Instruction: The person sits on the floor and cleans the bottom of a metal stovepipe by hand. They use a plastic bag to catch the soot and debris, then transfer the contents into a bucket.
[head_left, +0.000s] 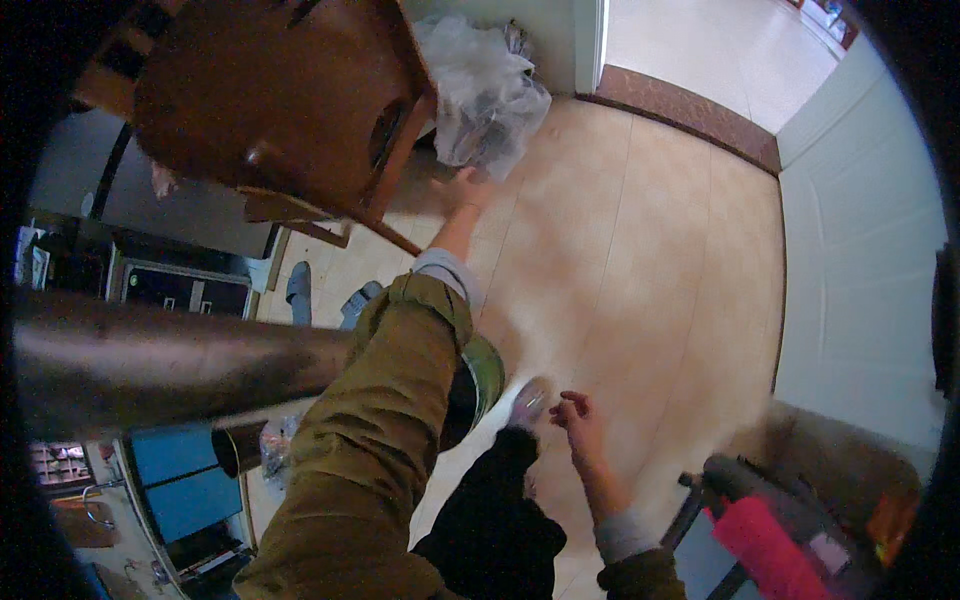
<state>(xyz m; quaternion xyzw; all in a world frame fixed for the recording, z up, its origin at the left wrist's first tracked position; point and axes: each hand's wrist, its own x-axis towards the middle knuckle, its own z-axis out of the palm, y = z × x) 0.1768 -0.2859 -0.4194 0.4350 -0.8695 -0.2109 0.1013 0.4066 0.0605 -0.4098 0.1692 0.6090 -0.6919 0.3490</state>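
My left hand reaches forward low over the floor, fingers spread, with nothing visible in it. Just beyond its fingertips lies a crumpled clear plastic bag against the wall; whether they touch it I cannot tell. To the left of that hand stands a brown wooden chair, its leg close to my wrist. My right hand hangs lower in the view, above the floor near my shoe. Its fingers are loosely bent and apart, holding nothing. Under my left forearm a green bucket-like container is partly hidden.
A white door stands along the right, beside a brown stone threshold. Grey slippers lie on the tiled floor. A brown table edge juts in at left. Lower right are a pink item and dark bags.
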